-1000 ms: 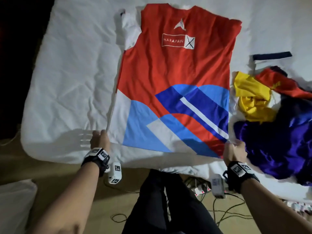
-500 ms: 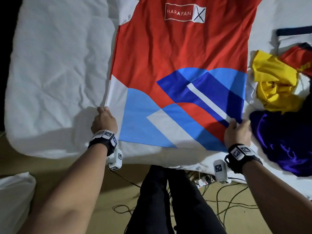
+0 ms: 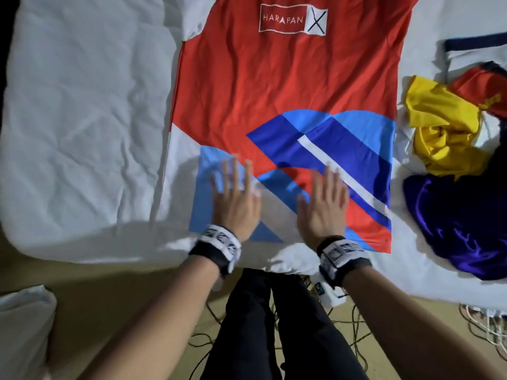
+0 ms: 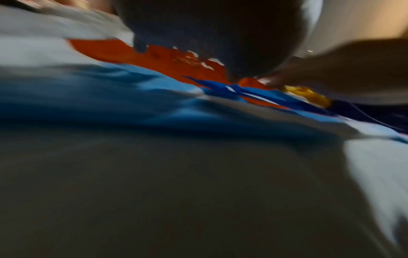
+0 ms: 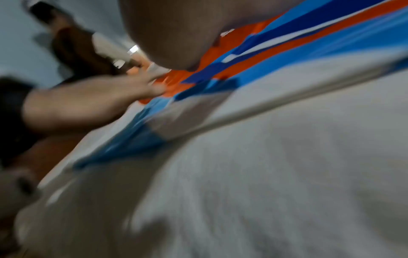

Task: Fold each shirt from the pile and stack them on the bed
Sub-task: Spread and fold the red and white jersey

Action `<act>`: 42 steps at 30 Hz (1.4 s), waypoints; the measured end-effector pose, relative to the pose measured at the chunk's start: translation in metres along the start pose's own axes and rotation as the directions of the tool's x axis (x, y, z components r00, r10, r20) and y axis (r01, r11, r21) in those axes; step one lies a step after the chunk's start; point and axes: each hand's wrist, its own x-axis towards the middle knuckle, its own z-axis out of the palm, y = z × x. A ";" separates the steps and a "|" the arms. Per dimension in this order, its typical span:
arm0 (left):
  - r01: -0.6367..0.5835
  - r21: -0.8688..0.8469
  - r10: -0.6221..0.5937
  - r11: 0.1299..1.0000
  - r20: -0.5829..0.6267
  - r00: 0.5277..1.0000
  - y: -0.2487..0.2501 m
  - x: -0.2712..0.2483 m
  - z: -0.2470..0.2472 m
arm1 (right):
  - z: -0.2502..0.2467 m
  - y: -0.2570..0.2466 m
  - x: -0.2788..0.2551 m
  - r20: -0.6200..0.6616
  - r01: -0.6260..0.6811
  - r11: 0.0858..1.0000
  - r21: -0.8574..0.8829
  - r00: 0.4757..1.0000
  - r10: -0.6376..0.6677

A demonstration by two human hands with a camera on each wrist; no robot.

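Note:
A red shirt (image 3: pixel 285 78) with blue and white shapes and a "HARAPAN X" logo lies spread flat on the white bed (image 3: pixel 82 105). My left hand (image 3: pixel 234 198) lies flat on its lower left part, fingers straight and spread. My right hand (image 3: pixel 323 201) lies flat on its lower middle, fingers straight. Both are blurred. The left wrist view shows the red shirt (image 4: pixel 167 57) from low down, with my right hand (image 4: pixel 344 73) at the right. The right wrist view shows the striped cloth (image 5: pixel 287 47) and my left hand (image 5: pixel 106 97). A pile of shirts (image 3: pixel 452 149) lies to the right.
The pile holds a yellow shirt (image 3: pixel 444 127), a purple one (image 3: pixel 461 220) and a red and navy one (image 3: pixel 485 91). The bed's near edge runs just below my wrists. Cables (image 3: pixel 480 322) lie on the floor, and a white pillow (image 3: pixel 22 330) sits at bottom left.
Both hands have let go of the shirt's lower corners and moved inward. They now lie flat and open on the shirt's lower part. The view has moved closer to the bed.

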 end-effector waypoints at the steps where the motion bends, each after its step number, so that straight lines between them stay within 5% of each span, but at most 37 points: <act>1: -0.131 0.000 0.131 0.991 0.051 0.990 0.018 0.000 0.009 | 0.012 -0.013 -0.001 0.082 0.134 0.991 -0.026 0.988 -0.132; 3: -0.231 0.042 0.222 0.972 0.157 0.962 0.026 0.004 0.027 | 0.032 -0.018 0.000 0.203 0.251 0.965 -0.077 0.951 -0.232; 7: -0.184 0.122 0.161 0.975 0.181 0.970 -0.034 0.012 0.037 | 0.037 0.035 0.004 0.270 0.214 0.959 -0.185 0.949 -0.159; 10: 0.099 0.111 -0.110 0.989 0.095 0.989 -0.105 0.012 0.027 | 0.017 0.076 0.010 0.219 -0.027 0.975 -0.221 0.973 0.077; 12: 0.310 0.075 -0.316 0.948 0.088 0.945 -0.142 0.012 0.017 | 0.007 0.086 0.019 0.177 -0.254 0.948 -0.191 0.941 0.288; 14: 0.392 0.069 -0.396 0.918 0.084 0.914 -0.147 0.022 0.007 | 0.006 0.077 0.032 0.138 -0.321 0.931 -0.175 0.928 0.346; 17: 0.193 0.050 -0.192 0.980 -0.016 0.981 -0.094 0.057 0.002 | 0.014 0.029 0.056 0.098 -0.069 0.986 -0.149 0.992 0.084; 20: -0.148 0.048 0.146 0.988 0.047 0.988 -0.025 0.083 0.018 | 0.030 -0.020 0.078 0.156 0.232 0.967 -0.102 0.964 -0.214; 23: -0.248 0.093 0.238 0.964 0.104 0.966 -0.019 0.102 0.035 | 0.045 -0.013 0.093 0.227 0.205 0.971 -0.122 0.958 -0.173; 25: -0.157 0.103 0.151 0.982 0.065 0.986 -0.047 0.115 0.036 | 0.045 0.015 0.100 0.210 0.094 0.986 -0.140 0.976 -0.063; 27: 0.091 0.109 -0.092 0.990 0.007 0.996 -0.084 0.124 0.030 | 0.037 0.046 0.111 0.159 -0.063 0.986 -0.155 0.983 0.088; 29: 0.358 0.066 -0.358 0.932 -0.012 0.934 -0.117 0.135 0.017 | 0.025 0.065 0.125 0.090 -0.267 0.952 -0.151 0.955 0.282; 31: 0.454 0.026 -0.453 0.890 -0.044 0.890 -0.123 0.153 0.008 | 0.018 0.062 0.144 0.026 -0.380 0.915 -0.137 0.922 0.387; 32: 0.407 0.031 -0.404 0.913 -0.069 0.912 -0.112 0.166 0.004 | 0.018 0.051 0.154 -0.003 -0.335 0.931 -0.143 0.941 0.338; 34: 0.143 0.061 -0.137 0.988 -0.097 0.986 -0.069 0.189 0.001 | 0.024 0.020 0.172 0.005 -0.043 0.983 -0.176 0.999 0.045; 37: -0.249 0.107 0.246 0.963 0.044 0.968 -0.012 0.212 0.016 | 0.040 -0.010 0.199 0.110 0.317 0.933 -0.172 0.947 -0.302; 39: -0.281 0.121 0.273 0.952 0.079 0.959 -0.015 0.231 0.023 | 0.041 0.002 0.219 0.148 0.295 0.938 -0.181 0.951 -0.271; 42: -0.085 0.114 0.081 0.990 0.038 0.996 -0.053 0.257 0.021 | 0.027 0.048 0.243 0.092 0.091 0.973 -0.211 0.993 -0.073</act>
